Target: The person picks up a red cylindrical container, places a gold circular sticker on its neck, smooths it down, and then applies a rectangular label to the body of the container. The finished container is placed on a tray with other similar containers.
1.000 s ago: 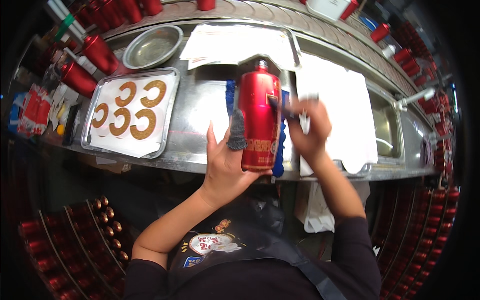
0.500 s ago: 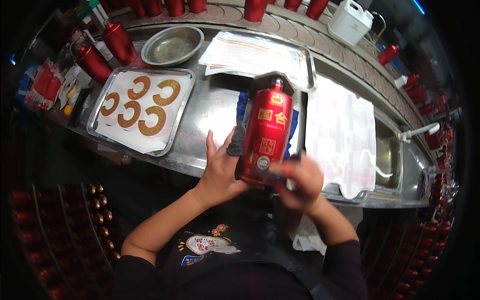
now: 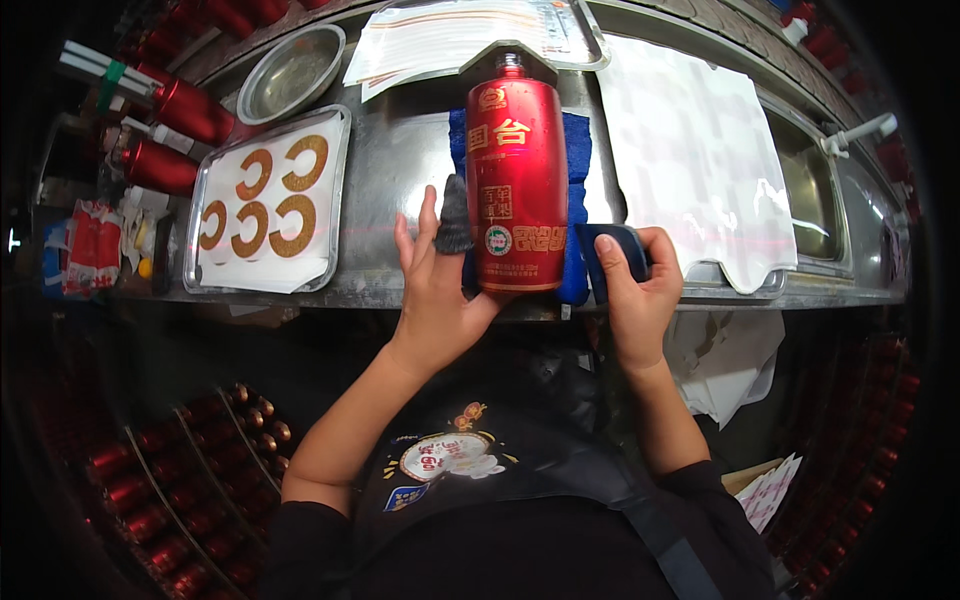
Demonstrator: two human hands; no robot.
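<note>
A glossy red bottle (image 3: pixel 515 190) with gold lettering lies on its back, neck away from me, over a blue cloth (image 3: pixel 577 150). My left hand (image 3: pixel 435 300) steadies its lower left side, thumb at the base and the other fingers stretched upward. A dark, frayed, cloth-like cover (image 3: pixel 455 215) seems to sit on one of those fingers. To the right of the base, my right hand (image 3: pixel 645 290) grips a dark blue flat scraper (image 3: pixel 620 255), its edge near the bottle's side. Part of the scraper is hidden behind my thumb and fingers.
On the left, a metal tray (image 3: pixel 345 150) holds several gold C-shaped pieces, with a metal bowl (image 3: pixel 292 75) behind it. Label sheets (image 3: pixel 430 40) lie at the back. White sheets (image 3: pixel 690 150) cover the right side beside a sink (image 3: pixel 815 180). Red bottles (image 3: pixel 150 490) stack below.
My right hand has moved from across the bottle's lower front to its right side, scraper still held. My left hand stays at the base. The whole view has shifted.
</note>
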